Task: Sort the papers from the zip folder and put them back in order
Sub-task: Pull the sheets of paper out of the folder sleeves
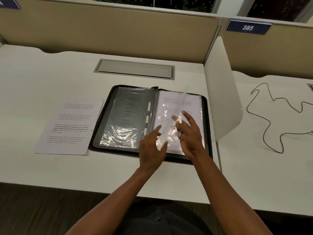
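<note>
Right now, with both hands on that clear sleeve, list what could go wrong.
1. The clear sleeve is blurred between the left hand and right hand; a hasty pull might crease it or tear it at the folder's spine.
2. The loose printed sheet lies outside the zip folder, partly under its left edge; shifting the folder could drag it.
3. Glare on the sleeves may hide page text, so pages could be misordered.

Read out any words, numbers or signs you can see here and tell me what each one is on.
"385": white digits on the blue sign atop the right cubicle partition.
Loose printed sheet left of the zip folder: paragraphs of text, too blurred to read.
Page in the clear sleeve on the zip folder's right side: text too blurred to read.
Blue sign at top left: cut off, nothing readable.
</note>
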`<state>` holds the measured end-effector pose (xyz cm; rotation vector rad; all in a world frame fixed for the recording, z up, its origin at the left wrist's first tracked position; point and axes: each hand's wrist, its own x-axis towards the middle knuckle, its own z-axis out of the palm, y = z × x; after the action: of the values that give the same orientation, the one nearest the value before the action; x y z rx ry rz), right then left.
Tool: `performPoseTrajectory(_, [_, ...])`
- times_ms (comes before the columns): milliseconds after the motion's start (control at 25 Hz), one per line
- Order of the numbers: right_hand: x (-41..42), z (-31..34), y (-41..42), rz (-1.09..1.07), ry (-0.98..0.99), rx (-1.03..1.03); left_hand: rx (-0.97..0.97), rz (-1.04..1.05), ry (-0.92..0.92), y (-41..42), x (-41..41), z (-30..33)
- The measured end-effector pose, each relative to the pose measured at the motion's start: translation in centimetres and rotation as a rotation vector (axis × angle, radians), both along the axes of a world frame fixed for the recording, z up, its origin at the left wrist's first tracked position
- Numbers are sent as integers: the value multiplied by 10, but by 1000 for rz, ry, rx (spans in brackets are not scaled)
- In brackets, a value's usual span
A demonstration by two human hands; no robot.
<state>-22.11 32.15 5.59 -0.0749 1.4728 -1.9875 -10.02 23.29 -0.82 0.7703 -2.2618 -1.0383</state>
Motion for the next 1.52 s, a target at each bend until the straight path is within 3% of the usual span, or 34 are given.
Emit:
performPoseTrajectory(80, [-2, 1, 1, 87, 96, 33, 245, 219, 103, -15, -4, 11])
performPoseTrajectory(240, [-3, -40, 39, 165, 633, 838, 653, 503, 143, -63, 17, 6])
performPoseTrajectory(320, [1, -65, 59, 287, 736, 1068, 706, 562, 157, -77, 33, 1])
performPoseTrajectory(440, [7, -85, 66, 355, 818, 1209, 660, 623, 101, -78, 53, 2])
performPoseTrajectory(600, [11, -78, 57, 242, 811, 1130, 551, 624, 25, -71, 60, 5])
performPoseTrajectory(720, [14, -70, 50, 80, 741, 946, 247, 678, -160, -68, 58, 4])
performPoseTrajectory(760, [13, -67, 48, 29, 729, 887, 93, 602, -154, -63, 56, 2])
performPoseTrajectory(840, [10, -64, 43, -78, 695, 769, -133, 238, -35, -50, 47, -2])
performPoseTrajectory(920, [8, -62, 41, -137, 710, 716, -216, -132, -43, -34, 35, -3])
performPoseTrajectory(1000, [6, -60, 40, -148, 773, 719, -295, -293, -129, -23, 17, 1])
performPoseTrajectory(1200, [6, -55, 36, -181, 909, 749, -349, -523, -196, 11, 0, -5])
performPoseTrajectory(1360, [9, -50, 26, -221, 950, 794, -223, -467, -265, 32, -2, -31])
performPoseTrajectory(1520, [11, -46, 17, -206, 978, 797, -228, -451, -298, 35, -26, -36])
